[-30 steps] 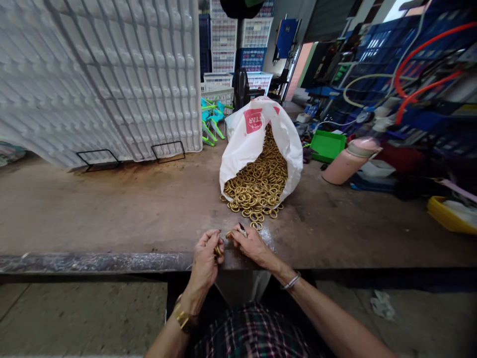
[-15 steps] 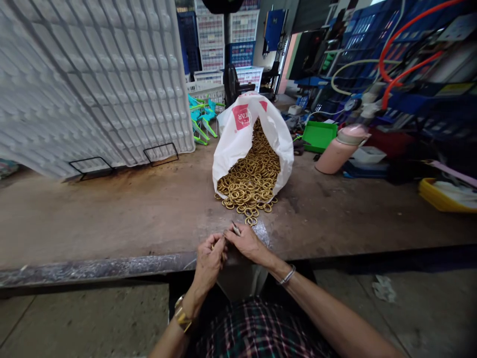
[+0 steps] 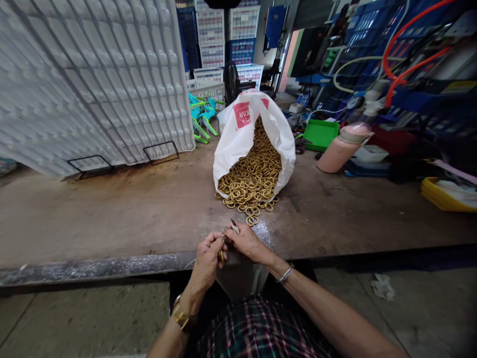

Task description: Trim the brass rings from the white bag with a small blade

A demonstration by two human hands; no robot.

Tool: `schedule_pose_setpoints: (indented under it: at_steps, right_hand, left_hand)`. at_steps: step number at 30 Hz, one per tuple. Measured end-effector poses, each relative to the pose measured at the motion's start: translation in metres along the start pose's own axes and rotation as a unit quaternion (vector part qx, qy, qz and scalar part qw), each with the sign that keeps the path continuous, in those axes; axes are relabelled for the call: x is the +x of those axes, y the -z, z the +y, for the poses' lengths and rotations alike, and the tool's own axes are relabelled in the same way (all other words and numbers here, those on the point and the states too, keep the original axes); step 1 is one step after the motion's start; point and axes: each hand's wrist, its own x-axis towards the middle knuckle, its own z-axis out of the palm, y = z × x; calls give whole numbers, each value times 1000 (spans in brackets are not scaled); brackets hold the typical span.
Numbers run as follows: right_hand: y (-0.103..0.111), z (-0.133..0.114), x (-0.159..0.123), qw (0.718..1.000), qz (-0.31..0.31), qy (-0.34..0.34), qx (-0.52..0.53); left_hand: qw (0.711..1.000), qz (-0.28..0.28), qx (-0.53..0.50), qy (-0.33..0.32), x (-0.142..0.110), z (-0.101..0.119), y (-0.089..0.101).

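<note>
Nearest the viewer, a checked shirt (image 3: 246, 333) below the table (image 3: 149, 214); a watch (image 3: 182, 318) on the left wrist, a band (image 3: 286, 273) on the right. The left hand (image 3: 205, 256) is curled narrow about a few gold-coloured rings (image 3: 221, 255), at the table's near edge; the right hand (image 3: 248, 243) is closed on a slim, dark-tipped tool (image 3: 235, 226), its fingertips meeting those of the left; whether it also grips a ring cannot be told.

Just beyond, loose rings lie flat before the mouth of a white bag (image 3: 231, 149), which rests on its side with a heap (image 3: 257, 174) of them inside and spilling out. Each ring looks stiff, light and smooth, apt to slip or roll, hardly fragile; it is best pinched by the rim between thumb and forefinger; the heap is probably heavy, the bag thin and soft, to be taken with its load supported beneath.

To the right stand a yellow tray (image 3: 439, 196), a pink bottle (image 3: 337, 151), tilted in view, and a green tray (image 3: 320, 134); to the left, tall white panels (image 3: 141, 74); farthest, stacked crates (image 3: 210, 27).
</note>
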Motion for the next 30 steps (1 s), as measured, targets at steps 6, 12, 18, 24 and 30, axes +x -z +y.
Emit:
schedule_pose_setpoints:
  at_steps: [6, 12, 18, 24, 30]
  right_hand:
    - [-3, 3, 1, 998, -22, -26, 60]
    - [-5, 7, 3, 995, -23, -42, 90]
    - [-5, 12, 5, 996, -24, -28, 76]
    - [-4, 5, 2, 1000, -10, 21, -10]
    - [21, 2, -10, 962, 109, 102, -227]
  left_hand:
    - [1000, -2, -26, 6, 0, 1, 1]
    - [998, -26, -63, 16, 0, 2, 5]
    - [995, -39, -87, 20, 1, 1, 10]
    - [996, -46, -79, 23, 1, 2, 10]
    - [993, -65, -39, 93, -34, 3, 16]
